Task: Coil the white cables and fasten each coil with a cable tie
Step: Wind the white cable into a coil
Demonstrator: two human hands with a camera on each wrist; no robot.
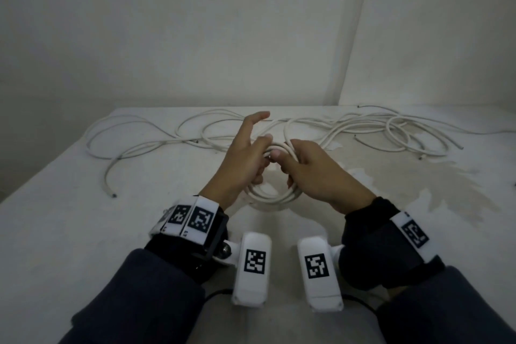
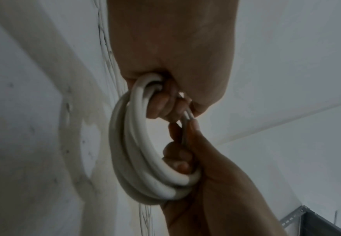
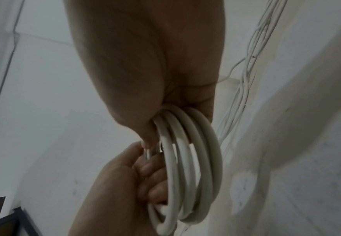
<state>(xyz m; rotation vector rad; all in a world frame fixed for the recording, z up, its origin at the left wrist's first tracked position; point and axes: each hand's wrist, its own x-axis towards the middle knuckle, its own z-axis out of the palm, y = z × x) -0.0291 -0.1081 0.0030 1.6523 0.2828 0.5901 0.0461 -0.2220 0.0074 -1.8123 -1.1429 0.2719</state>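
The white, stained tabletop (image 1: 117, 232) offers open room near the person; its left edge falls away close to the loose white round cables (image 1: 156, 142), which sprawl across the far half up to the wall. The coil of white round cable (image 1: 275, 195) hangs just above the tabletop between both hands. The left hand (image 1: 243, 162) grips one side with its lower fingers, forefinger extended; the right hand (image 1: 312, 170) clenches the opposite side. No cable tie is visible. Probable fault: the stiff turns spring apart if either grip slackens. A trailing end, if still connected, may drag neighbouring cables.
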